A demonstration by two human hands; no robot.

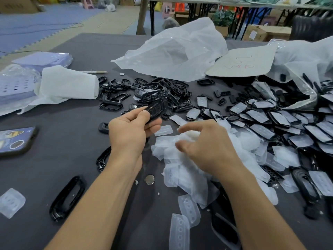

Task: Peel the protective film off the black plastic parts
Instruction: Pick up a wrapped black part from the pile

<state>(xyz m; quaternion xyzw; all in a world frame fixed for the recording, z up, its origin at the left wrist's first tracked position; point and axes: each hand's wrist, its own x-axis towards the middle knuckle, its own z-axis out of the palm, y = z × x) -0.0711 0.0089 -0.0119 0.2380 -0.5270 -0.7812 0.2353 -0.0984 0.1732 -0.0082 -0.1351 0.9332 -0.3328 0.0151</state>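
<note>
- My left hand (129,130) has its fingers (153,126) curled round a black plastic part (155,110), with the thumb pressed on its near edge. The part is held above the counter (72,150), tilted, its far end pointing away from me.
- My right hand (207,147) hovers just right of the left. Its fingers are spread and loosely bent, and I cannot see anything between them, though the tips are blurred.
- Straight under my right fingers lies a heap of loose protective films (187,170), white and translucent, spilling toward me.
- To the right of my right fingers spreads a broad pile of film-covered parts (266,121), overlapping one another.
- Just beyond my left fingers sits a tangle of bare black frames (167,89).
- Farther beyond that lie a crumpled white plastic bag (173,51) and, to its right, a card sheet with red writing (243,62).
- Nearer to me than my fingers, between my two wrists, a coin cell (149,179) lies flat on the counter.
- Left of my left fingers a small black piece (103,127) rests on the counter, and well past it lies a phone (16,139) in a patterned case.
- Beside my left forearm lies one long black frame (67,197), and a single film (10,202) lies farther left.
- Far to the left and beyond my left fingers is a folded white wipe (68,85), with a pen (93,71) just behind it.
</note>
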